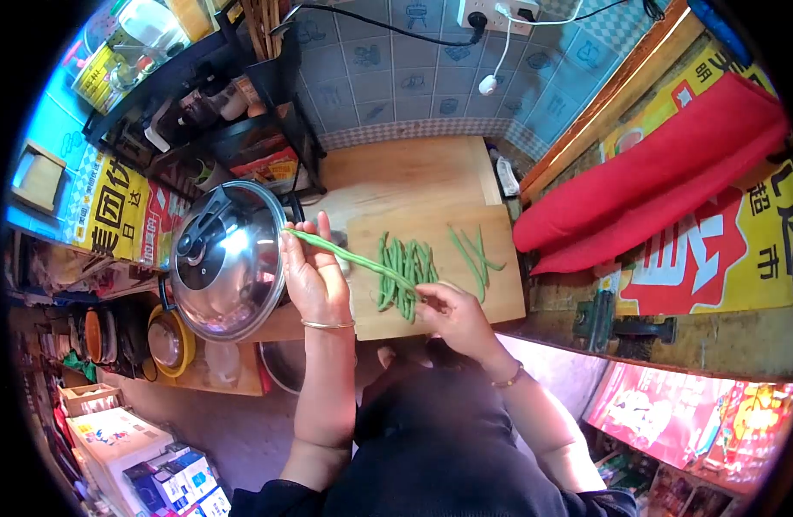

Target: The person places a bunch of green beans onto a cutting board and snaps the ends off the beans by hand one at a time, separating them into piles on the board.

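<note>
One long green bean (349, 255) is stretched between my two hands above the wooden cutting board (375, 323). My left hand (317, 274) pinches its upper left end, beside the pan lid. Its other end is between the fingertips of my right hand (452, 317), over the board's front part. Beneath the held bean lies a pile of green beans (400, 274) on the board. A few separate beans (476, 258) lie to the right of that pile.
A pan with a shiny metal lid (228, 263) stands at the left. Behind it is a black rack (241, 138) with bottles and packets. A red cloth (655, 172) covers part of the right side. A small white bottle (506, 175) stands at the board's back right.
</note>
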A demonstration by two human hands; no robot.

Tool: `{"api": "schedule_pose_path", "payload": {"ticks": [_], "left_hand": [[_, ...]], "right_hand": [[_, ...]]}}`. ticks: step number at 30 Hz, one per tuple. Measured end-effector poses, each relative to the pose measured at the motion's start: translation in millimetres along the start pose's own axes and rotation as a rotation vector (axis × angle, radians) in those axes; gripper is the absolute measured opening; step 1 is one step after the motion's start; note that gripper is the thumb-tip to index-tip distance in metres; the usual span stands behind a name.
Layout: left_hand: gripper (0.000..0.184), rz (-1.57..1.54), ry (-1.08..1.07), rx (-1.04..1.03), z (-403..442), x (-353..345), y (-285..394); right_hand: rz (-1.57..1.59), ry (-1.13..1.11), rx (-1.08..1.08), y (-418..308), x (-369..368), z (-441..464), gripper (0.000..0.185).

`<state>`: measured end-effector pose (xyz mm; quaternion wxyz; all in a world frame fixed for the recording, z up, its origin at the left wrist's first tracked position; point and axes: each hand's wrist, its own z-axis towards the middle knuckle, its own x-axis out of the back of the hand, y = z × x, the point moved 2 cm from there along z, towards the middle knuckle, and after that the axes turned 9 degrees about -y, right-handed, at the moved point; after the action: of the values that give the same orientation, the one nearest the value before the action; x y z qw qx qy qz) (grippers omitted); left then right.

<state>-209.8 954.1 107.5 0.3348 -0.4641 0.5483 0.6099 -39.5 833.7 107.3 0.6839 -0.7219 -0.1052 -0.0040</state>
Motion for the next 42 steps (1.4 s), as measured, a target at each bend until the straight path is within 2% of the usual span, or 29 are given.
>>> {"api": "schedule_pose_path", "payload": {"ticks": [1,4,6,7,8,10,12,13,15,22,25,26,27,28,29,30,31,32,33,34,36,38,40,42], "left_hand": [[0.011,0.023,-0.004,-0.006,0,2,0],[0.011,0.096,0.012,-0.020,-7,10,1],[0.018,0.434,-0.036,-0.060,-10,10,2],[0.025,0.738,0.010,-0.134,-20,5,4],[0.025,0.740,0.010,-0.133,-29,2,7],[0.033,1.852,-0.707,-0.700,-54,-14,9],[0.035,1.784,-1.262,-0.485,-73,-10,-2],[0.035,1.786,-1.255,-0.483,-79,-6,-6],[0.031,1.755,-1.334,-0.265,-87,4,-15],[0.029,1.702,-1.442,-0.221,-93,11,-18],[0.030,1.626,-1.409,-0.200,-99,19,-19],[0.027,1.581,-1.322,-0.180,-103,23,-18],[0.025,1.535,-1.236,-0.159,-107,28,-17],[0.025,1.532,-1.238,-0.155,-111,31,-18],[0.021,1.450,-1.113,-0.095,-112,34,-17],[0.018,1.367,-0.990,-0.034,-112,39,-17],[0.011,1.337,-0.847,-0.002,-110,44,-17],[0.009,1.224,-0.619,0.139,-104,52,-14],[0.008,1.102,-0.392,0.277,-93,52,-10],[0.011,1.052,-0.262,0.265,-76,49,-6],[0.014,0.813,-0.129,0.194,-43,65,-5],[0.017,0.729,-0.075,0.172,-13,82,-6],[0.018,0.797,-0.141,0.184,8,98,-15],[0.019,0.867,-0.161,0.232,24,117,-35]], "right_hand": [[-0.154,-0.035,-0.039,-2,-1,1,0.019],[-0.059,0.001,-0.028,8,-4,-3,0.015],[-0.141,0.032,0.009,4,-3,-6,0.013],[-0.222,0.067,0.046,0,-2,-7,0.012],[-0.221,0.068,0.045,-2,0,-8,0.012],[-0.386,0.073,0.083,-7,3,-10,0.009],[-0.386,0.054,0.097,-4,4,-12,0.009],[-0.383,0.032,0.115,-3,5,-13,0.009],[-0.413,0.013,0.121,-3,5,-17,0.008],[-0.745,-0.090,0.095,-4,6,-25,0.012],[-0.690,0.039,0.103,0,-2,-28,0.012],[-0.688,0.039,0.098,3,-8,-28,0.012],[-0.475,0.133,0.014,10,-12,-30,0.011],[-0.261,0.227,-0.065,18,-16,-31,0.011],[-0.092,0.260,-0.047,31,-21,-33,0.011],[-0.089,0.266,-0.051,43,-24,-37,0.011],[-0.066,0.238,-0.171,57,-27,-42,0.011],[-0.040,0.212,-0.294,69,-30,-48,0.012],[-0.040,0.258,-0.246,76,-31,-54,0.014],[-0.035,0.267,-0.260,90,-29,-64,0.014],[-0.127,0.315,-0.436,134,-20,-93,0.017],[-0.201,0.381,-0.612,182,-11,-133,0.016],[-0.147,0.427,-0.835,213,-3,-171,0.015],[-0.054,0.520,-0.879,242,-4,-201,0.015]]}}
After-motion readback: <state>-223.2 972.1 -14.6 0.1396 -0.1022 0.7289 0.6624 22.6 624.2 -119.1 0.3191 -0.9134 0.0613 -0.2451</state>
